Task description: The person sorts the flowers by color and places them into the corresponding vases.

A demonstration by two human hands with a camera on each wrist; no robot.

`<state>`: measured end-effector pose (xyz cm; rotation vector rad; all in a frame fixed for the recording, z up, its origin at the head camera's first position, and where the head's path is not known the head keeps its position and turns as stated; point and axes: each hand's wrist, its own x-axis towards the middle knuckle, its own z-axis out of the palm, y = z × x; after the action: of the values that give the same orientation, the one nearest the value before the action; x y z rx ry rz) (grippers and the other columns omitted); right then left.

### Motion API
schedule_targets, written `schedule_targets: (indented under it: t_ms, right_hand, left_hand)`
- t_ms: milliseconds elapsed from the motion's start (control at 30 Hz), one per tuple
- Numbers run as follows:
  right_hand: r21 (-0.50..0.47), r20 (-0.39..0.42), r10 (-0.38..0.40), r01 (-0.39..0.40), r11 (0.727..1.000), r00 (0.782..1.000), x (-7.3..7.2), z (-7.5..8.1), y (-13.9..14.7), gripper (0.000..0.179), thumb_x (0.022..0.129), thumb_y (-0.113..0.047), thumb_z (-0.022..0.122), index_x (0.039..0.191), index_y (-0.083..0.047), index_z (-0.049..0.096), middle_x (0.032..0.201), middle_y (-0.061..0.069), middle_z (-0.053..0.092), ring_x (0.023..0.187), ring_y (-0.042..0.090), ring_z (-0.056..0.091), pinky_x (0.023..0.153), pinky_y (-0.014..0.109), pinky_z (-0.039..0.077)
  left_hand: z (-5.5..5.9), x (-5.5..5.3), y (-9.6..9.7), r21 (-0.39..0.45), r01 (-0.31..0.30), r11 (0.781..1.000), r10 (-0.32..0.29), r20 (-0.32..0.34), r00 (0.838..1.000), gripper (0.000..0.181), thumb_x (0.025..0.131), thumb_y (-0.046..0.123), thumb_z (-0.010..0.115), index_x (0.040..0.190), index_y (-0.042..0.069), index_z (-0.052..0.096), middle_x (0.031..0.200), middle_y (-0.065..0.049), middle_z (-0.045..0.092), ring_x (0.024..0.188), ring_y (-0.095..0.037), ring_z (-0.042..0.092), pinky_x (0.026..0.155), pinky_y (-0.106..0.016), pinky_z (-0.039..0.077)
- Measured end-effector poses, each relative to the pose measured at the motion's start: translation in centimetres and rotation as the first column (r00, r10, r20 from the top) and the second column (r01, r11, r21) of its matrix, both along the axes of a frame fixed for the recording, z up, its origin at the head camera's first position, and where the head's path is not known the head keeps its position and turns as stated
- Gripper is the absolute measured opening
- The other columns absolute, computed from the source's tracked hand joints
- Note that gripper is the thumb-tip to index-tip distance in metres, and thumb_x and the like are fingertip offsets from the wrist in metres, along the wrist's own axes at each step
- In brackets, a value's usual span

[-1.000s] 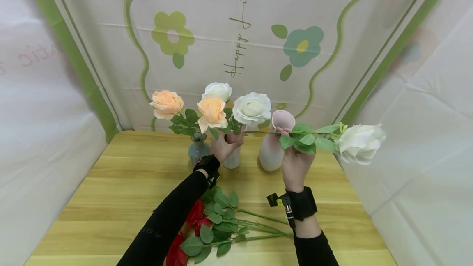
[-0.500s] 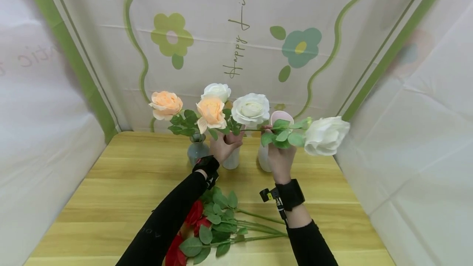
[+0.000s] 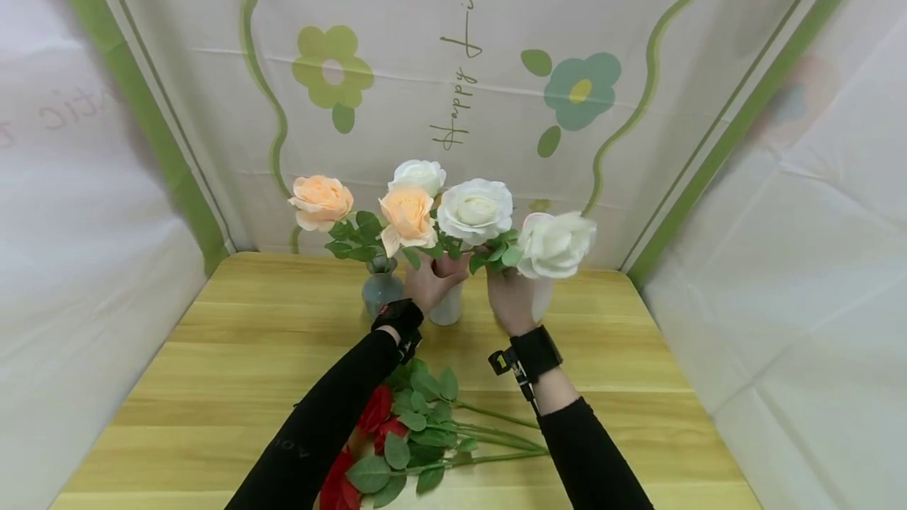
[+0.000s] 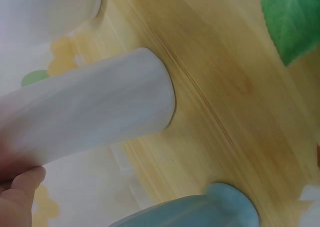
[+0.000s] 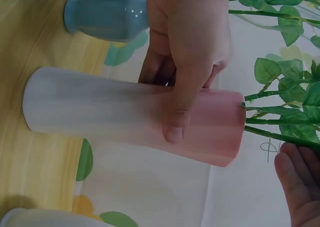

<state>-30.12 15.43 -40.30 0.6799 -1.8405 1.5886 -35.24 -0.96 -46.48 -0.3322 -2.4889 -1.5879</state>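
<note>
White rose [image 3: 556, 246] leans out to the right of the pink-and-white vase [image 5: 135, 112], its bloom in front of the rim of a second vase [image 3: 543, 301], also pink above and white below. The right hand [image 3: 513, 301] holds the rose by its stem; in the right wrist view the fingertips touch the lowest of four green stems at the pink mouth, while the thumb is out of sight, so I cannot tell exactly how it pinches. The left hand [image 3: 427, 287] is wrapped around the upper part of the pink-and-white vase, thumb across one side and fingers round the other. This vase stands upright on the wooden table [image 3: 248, 337], between the second vase and a blue-grey vase [image 3: 381, 295]. One peach rose [image 3: 321, 201] sits above the blue-grey vase; another peach rose [image 3: 407, 215] and two more white roses [image 3: 475, 211] cluster beside it. Nearer the person, red roses [image 3: 375, 408] lie on the table, leafy stems pointing right, partly under the left sleeve [image 3: 319, 423]. Behind everything hangs a printed cloth [image 3: 397, 101] lettered "Happy Life".
</note>
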Motion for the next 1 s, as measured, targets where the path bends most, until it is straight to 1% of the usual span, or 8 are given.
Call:
schedule_targets:
  t_ms: [67, 133, 233, 300, 400, 500, 700, 1000]
  right_hand:
    - [0.254, -0.119, -0.334, 0.353, 0.9, 0.935, -0.8, 0.2, 0.1, 0.006, 0.097, -0.006, 0.061, 0.1, -0.001, 0.065, 0.081, 0.006, 0.059, 0.092, 0.021, 0.057, 0.088, 0.031, 0.046]
    - [0.359, -0.244, -0.441, 0.503, 0.786, 0.864, -1.2, 0.9, 0.1, 0.004, 0.094, -0.012, 0.066, 0.091, -0.009, 0.066, 0.069, 0.001, 0.056, 0.086, 0.021, 0.056, 0.09, 0.037, 0.044]
    - [0.441, -0.333, -0.456, 0.564, 0.698, 0.825, -1.6, 1.3, 0.0, 0.011, 0.09, -0.01, 0.069, 0.079, -0.011, 0.066, 0.061, 0.001, 0.058, 0.075, 0.022, 0.056, 0.079, 0.037, 0.046]
    - [0.469, -0.331, -0.47, 0.574, 0.671, 0.819, -1.9, 1.2, -0.2, 0.019, 0.09, -0.012, 0.069, 0.071, -0.013, 0.064, 0.061, -0.001, 0.059, 0.074, 0.021, 0.057, 0.079, 0.037, 0.047]
    - [0.444, -0.201, -0.416, 0.461, 0.768, 0.887, -2.4, 0.5, -0.6, 0.017, 0.09, -0.003, 0.067, 0.074, -0.005, 0.066, 0.062, 0.005, 0.06, 0.06, 0.02, 0.054, 0.057, 0.032, 0.046]
    - [0.419, -0.086, -0.398, 0.396, 0.817, 0.913, -2.8, -0.2, -1.0, 0.009, 0.09, -0.002, 0.068, 0.082, -0.001, 0.071, 0.072, 0.009, 0.067, 0.063, 0.021, 0.06, 0.056, 0.032, 0.052]
    - [0.448, -0.005, -0.368, 0.331, 0.831, 0.93, -3.1, -0.8, -1.1, 0.011, 0.093, -0.009, 0.071, 0.101, -0.003, 0.075, 0.099, 0.013, 0.071, 0.092, 0.027, 0.067, 0.083, 0.037, 0.057]
    - [0.474, -0.044, -0.372, 0.347, 0.809, 0.927, -3.5, -1.2, -1.2, 0.013, 0.093, -0.01, 0.069, 0.101, -0.01, 0.079, 0.089, 0.008, 0.074, 0.061, 0.022, 0.062, 0.054, 0.029, 0.04]
  left_hand:
    - [0.0, 0.0, 0.0, 0.004, 0.004, 1.0, -0.004, 0.002, 1.0, 0.079, 0.088, 0.039, 0.077, 0.15, 0.011, 0.039, 0.142, -0.017, 0.048, 0.126, -0.033, 0.049, 0.104, -0.045, 0.043]
    - [0.0, 0.0, 0.0, 0.01, 0.003, 1.0, -0.003, 0.004, 1.0, 0.077, 0.088, 0.038, 0.077, 0.15, 0.01, 0.04, 0.139, -0.017, 0.05, 0.124, -0.033, 0.051, 0.103, -0.045, 0.045]
    - [-0.1, 0.0, 0.0, 0.014, 0.0, 1.0, 0.0, 0.011, 1.0, 0.076, 0.088, 0.037, 0.076, 0.149, 0.01, 0.041, 0.136, -0.017, 0.052, 0.122, -0.033, 0.053, 0.101, -0.044, 0.046]
    - [-0.1, 0.0, 0.0, 0.018, 0.005, 1.0, -0.005, 0.011, 1.0, 0.076, 0.089, 0.037, 0.076, 0.15, 0.01, 0.04, 0.139, -0.016, 0.05, 0.124, -0.033, 0.051, 0.103, -0.044, 0.045]
    - [-0.1, -0.1, 0.0, 0.011, 0.007, 1.0, -0.007, 0.009, 1.0, 0.077, 0.089, 0.037, 0.076, 0.151, 0.012, 0.038, 0.142, -0.016, 0.048, 0.126, -0.032, 0.05, 0.104, -0.044, 0.044]
    - [-0.1, -0.1, 0.0, -0.004, 0.002, 1.0, -0.002, 0.021, 1.0, 0.078, 0.089, 0.04, 0.075, 0.151, 0.013, 0.038, 0.142, -0.015, 0.049, 0.125, -0.033, 0.05, 0.103, -0.044, 0.045]
    - [-0.1, -0.2, 0.1, -0.001, -0.01, 1.0, 0.01, -0.004, 1.0, 0.074, 0.087, 0.037, 0.078, 0.148, 0.013, 0.043, 0.136, -0.015, 0.053, 0.123, -0.032, 0.052, 0.102, -0.045, 0.046]
    - [-0.3, -0.3, 0.1, 0.007, 0.005, 1.0, -0.005, -0.056, 0.998, 0.075, 0.086, 0.039, 0.078, 0.148, 0.015, 0.043, 0.131, -0.013, 0.055, 0.118, -0.03, 0.055, 0.099, -0.042, 0.047]
